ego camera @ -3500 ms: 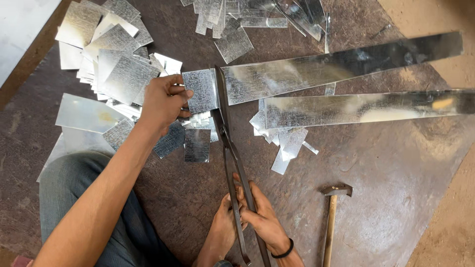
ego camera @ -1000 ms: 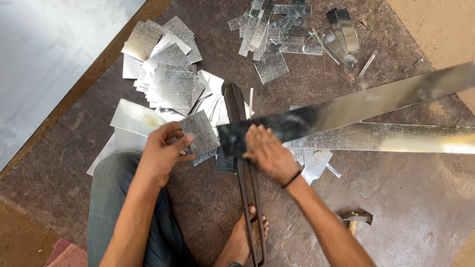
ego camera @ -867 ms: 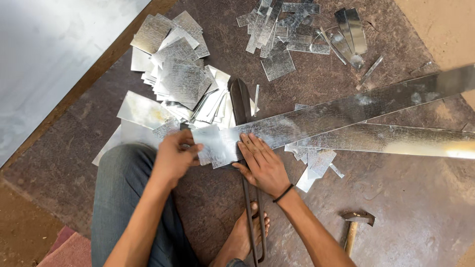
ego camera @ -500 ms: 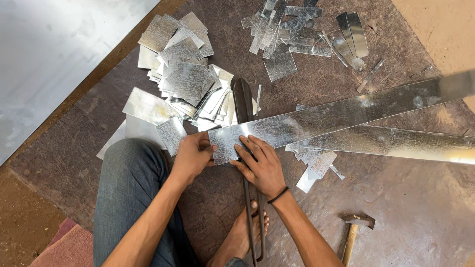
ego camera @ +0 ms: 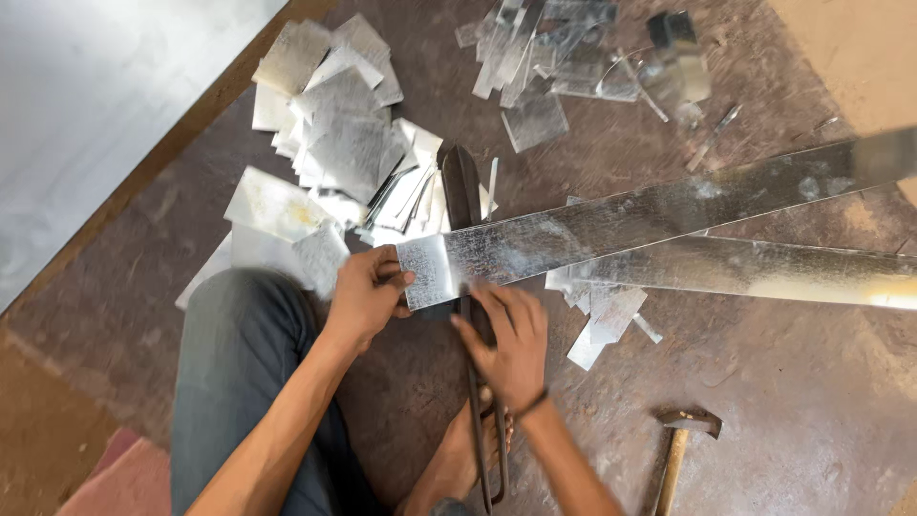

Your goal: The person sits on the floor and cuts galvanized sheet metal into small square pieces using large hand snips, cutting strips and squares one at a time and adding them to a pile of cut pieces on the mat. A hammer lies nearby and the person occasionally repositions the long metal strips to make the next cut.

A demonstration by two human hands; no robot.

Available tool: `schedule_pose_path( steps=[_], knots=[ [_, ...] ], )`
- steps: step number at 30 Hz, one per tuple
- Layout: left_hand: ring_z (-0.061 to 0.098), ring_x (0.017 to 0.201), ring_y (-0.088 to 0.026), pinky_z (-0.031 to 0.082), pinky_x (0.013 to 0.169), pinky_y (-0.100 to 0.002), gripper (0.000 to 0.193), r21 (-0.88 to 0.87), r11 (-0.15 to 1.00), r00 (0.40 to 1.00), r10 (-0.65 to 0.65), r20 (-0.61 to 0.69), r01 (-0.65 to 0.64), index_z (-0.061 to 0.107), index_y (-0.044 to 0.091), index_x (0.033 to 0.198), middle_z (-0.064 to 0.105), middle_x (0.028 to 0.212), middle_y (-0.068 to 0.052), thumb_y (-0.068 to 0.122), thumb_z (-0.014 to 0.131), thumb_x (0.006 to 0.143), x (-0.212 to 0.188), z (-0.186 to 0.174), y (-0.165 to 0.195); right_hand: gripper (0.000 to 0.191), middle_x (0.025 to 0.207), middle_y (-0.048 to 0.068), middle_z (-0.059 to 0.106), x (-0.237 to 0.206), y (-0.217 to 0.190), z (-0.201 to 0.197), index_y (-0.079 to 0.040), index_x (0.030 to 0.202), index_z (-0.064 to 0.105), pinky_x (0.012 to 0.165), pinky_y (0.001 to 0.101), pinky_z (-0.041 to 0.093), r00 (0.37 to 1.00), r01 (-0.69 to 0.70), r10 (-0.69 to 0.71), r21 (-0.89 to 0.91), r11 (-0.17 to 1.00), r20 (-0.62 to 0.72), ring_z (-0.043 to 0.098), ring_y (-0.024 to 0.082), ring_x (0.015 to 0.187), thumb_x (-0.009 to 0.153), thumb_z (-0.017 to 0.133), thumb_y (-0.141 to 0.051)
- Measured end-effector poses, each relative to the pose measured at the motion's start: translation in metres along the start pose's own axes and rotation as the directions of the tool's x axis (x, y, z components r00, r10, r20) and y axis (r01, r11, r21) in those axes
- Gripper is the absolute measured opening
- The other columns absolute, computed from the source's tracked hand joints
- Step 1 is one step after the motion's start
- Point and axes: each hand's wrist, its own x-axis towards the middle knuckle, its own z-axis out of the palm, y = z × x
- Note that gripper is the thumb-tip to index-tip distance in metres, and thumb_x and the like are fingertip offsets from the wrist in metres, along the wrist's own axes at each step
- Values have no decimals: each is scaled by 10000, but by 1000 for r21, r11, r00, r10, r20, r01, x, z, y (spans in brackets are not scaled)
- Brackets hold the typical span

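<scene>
A long shiny sheet-metal strip (ego camera: 669, 212) lies across the dark shears (ego camera: 463, 196), running up to the right edge. My left hand (ego camera: 368, 291) pinches the strip's near end between thumb and fingers. My right hand (ego camera: 506, 339) rests on the shears' long handles (ego camera: 478, 440) just below the strip, fingers curled over them. A bare foot (ego camera: 454, 468) presses on the handles' lower end. Whether the blades are open I cannot tell, since the strip covers them.
Cut metal squares are piled at the upper left (ego camera: 330, 124), and scrap offcuts at the top (ego camera: 564, 57). A second long strip (ego camera: 764, 272) lies on the floor at right. A hammer (ego camera: 678, 444) sits at bottom right. My grey-trousered leg (ego camera: 248, 382) lies at left.
My left hand dropped a cut square and took the strip's end. My right hand slid off the strip down onto the shear handles. The strip now lies further left across the blades.
</scene>
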Motion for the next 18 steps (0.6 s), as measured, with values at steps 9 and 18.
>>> schedule_pose_path(
  steps=[9, 18],
  knots=[
    [682, 682, -166, 544, 500, -332, 402, 282, 910, 946, 324, -24, -304, 657, 3, 1294, 745, 1009, -118, 12, 700, 895, 61, 8, 77, 444, 1183, 201, 515, -87, -25, -19, 4, 1125, 648, 917, 467, 505, 832, -531, 495, 103, 841, 249, 559, 407, 1111, 720, 781, -119],
    [711, 683, -140, 601, 487, -301, 160, 325, 883, 937, 350, 26, -339, 700, -54, 1073, 733, 894, -91, -31, 702, 914, 99, 31, 93, 669, 1072, 59, 520, -118, -3, -76, -32, 1426, 541, 856, 304, 458, 554, -812, 485, 568, 134, 677, 527, 153, 958, 765, 613, 42]
  ],
)
